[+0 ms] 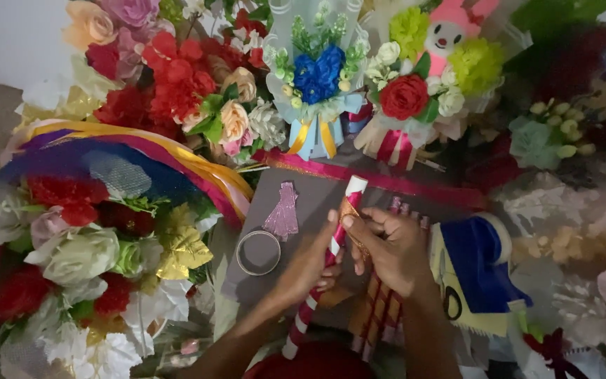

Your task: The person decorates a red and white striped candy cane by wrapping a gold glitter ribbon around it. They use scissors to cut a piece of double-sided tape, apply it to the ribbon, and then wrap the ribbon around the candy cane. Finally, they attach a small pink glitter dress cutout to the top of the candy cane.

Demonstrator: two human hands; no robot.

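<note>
both forearms reach up from bottom edge; left hand and right hand curled, fingers pinched close together.

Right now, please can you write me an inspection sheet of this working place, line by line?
Surface: grey board, mostly hidden under the work; pink ribbon band along its far edge.
Job's things: red-and-white striped stick held over the board; gold ribbon piece pressed against it near the top.
Clutter: tape ring, glittery pink cut-out, more striped sticks, blue and yellow cloth.
Grippers: left hand holds the stick from below; right hand pinches the ribbon onto it.
Cables: nothing seen.
Surroundings: artificial flower bouquets on all sides; a blue rose bouquet and a doll bouquet at the far side.
</note>
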